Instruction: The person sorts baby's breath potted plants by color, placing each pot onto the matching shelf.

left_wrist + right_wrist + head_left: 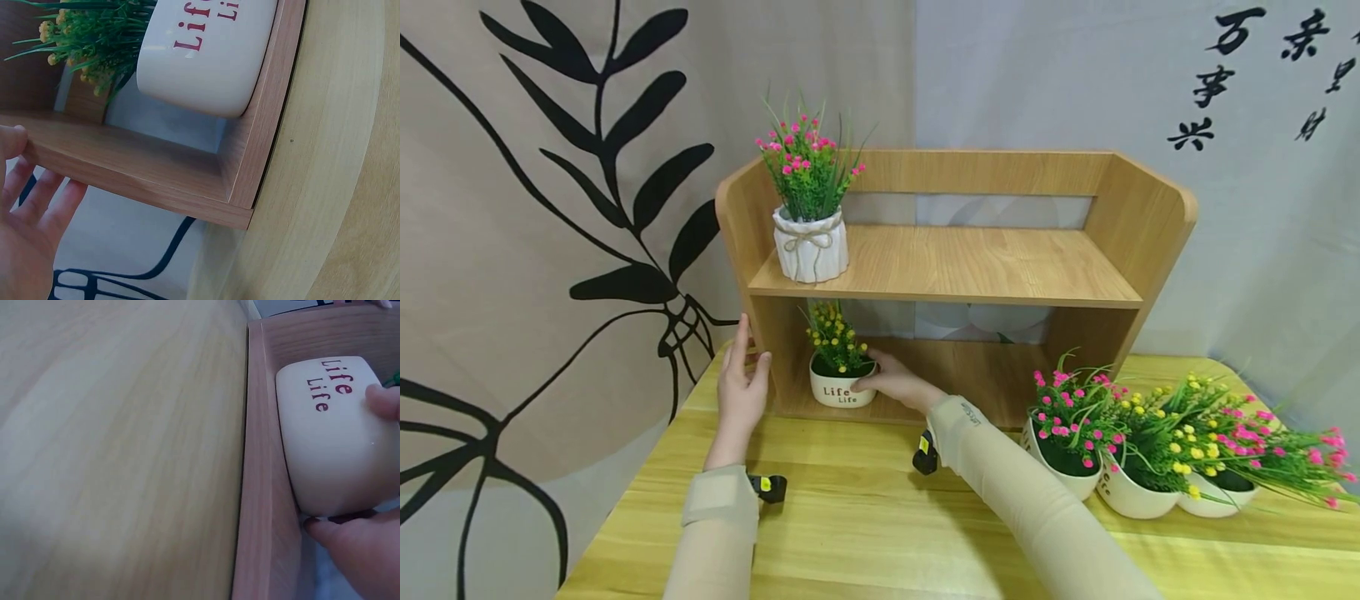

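My right hand (898, 381) holds a white pot of yellow flowers (842, 392) by its right side, thumb on the front near the rim. The pot is lettered "Life" and stands upright on the lower board of a wooden shelf (985, 267), near its left wall. In the right wrist view the thumb (384, 401) presses the pot's face while other fingers reach round its side. My left hand (743, 387) touches the shelf's left side panel (125, 184), its fingers extended along the outside and the thumb at the front edge.
On the upper board, at the left, stands a white pot with pink flowers (811, 250) and a twine bow. Several white pots with pink and yellow flowers (1138, 492) crowd the right of the wooden table (850, 517). Printed cloth (1037, 83) hangs behind.
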`<state>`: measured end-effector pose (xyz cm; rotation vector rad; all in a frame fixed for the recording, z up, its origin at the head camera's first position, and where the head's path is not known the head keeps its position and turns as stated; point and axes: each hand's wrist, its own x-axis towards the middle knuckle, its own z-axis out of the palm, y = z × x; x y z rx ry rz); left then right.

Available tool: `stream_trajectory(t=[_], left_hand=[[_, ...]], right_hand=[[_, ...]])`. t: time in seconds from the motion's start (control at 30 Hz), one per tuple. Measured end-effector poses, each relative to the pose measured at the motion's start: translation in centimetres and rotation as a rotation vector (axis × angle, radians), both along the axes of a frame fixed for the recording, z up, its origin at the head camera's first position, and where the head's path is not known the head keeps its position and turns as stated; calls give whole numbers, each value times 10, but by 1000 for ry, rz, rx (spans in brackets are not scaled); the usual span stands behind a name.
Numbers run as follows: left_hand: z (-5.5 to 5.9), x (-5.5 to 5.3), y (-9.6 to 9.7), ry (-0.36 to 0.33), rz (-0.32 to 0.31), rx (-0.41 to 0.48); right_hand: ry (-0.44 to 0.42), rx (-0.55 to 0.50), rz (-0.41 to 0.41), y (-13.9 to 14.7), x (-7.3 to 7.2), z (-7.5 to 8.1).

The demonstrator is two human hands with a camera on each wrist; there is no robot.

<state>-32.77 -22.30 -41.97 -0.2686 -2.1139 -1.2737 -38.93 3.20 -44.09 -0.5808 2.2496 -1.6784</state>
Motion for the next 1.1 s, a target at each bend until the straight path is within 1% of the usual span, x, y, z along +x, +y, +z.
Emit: stream_trajectory(t=[0.1,0.2,0.3,0.43,0.53,0.6,0.63,0.7,0.77,0.87,1.1], left_hand=[[0,0,0,2,1,-4],[0,0,0,-4,-2,-1],[1,1,0,-12,-2,3],[2,2,0,-12,-3,5],[2,1,0,-9,-8,7],[1,1,0,-10,-11,9],[1,1,0,-12,-11,9],[1,1,0,-18,-10,11],[2,0,1,-23,-8,9],[1,0,0,-30,-4,7],[2,0,0,-29,-4,8]], right_hand=[[-14,10,-38,2,2,1],[-11,-5,-76,5,8,4],[-6,-51,-91,7,15,9],[9,-113,-105,11,30,16],[64,-114,-114,17,46,23],[81,-95,-104,22,64,35],[87,-88,-90,25,73,39],[106,-71,-58,33,87,42],[94,-58,-26,40,101,44],[99,-46,10,50,114,36],[126,-27,94,80,154,33]])
